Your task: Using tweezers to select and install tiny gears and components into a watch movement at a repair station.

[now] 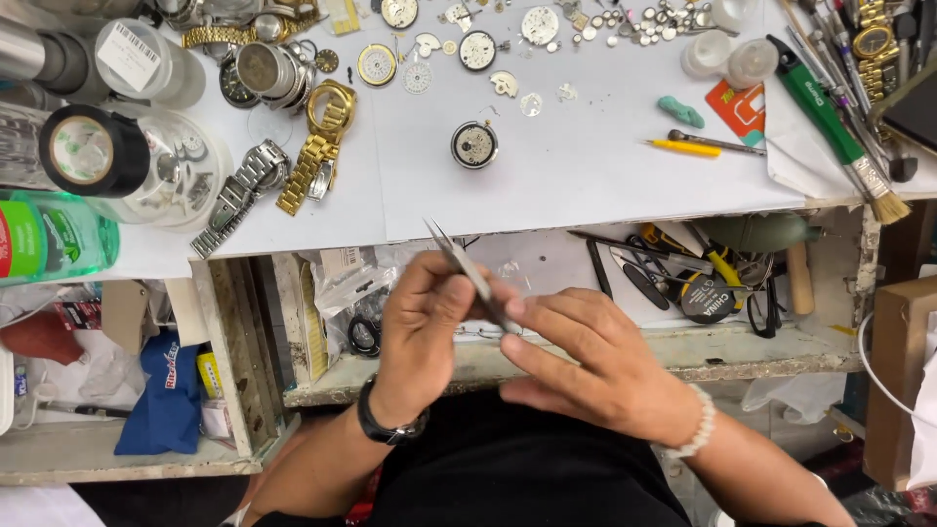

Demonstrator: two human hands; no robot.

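My left hand (422,327) grips a pair of slim metal tweezers (459,259) whose tips point up and left toward the worktop edge. My right hand (586,356) lies beside it with fingers stretched out, the fingertips touching the tweezers' lower end. Both hands hover over an open drawer (752,342), below the white worktop (586,176). A round watch movement (474,144) lies alone on the worktop just above the tweezers' tips.
Gold and steel watches (317,146), dials and small parts crowd the back of the worktop. A tape roll (93,151) and green bottle (54,239) stand at left. A green-handled brush (830,127) and yellow tool (683,148) lie right. The drawer holds pliers and tools.
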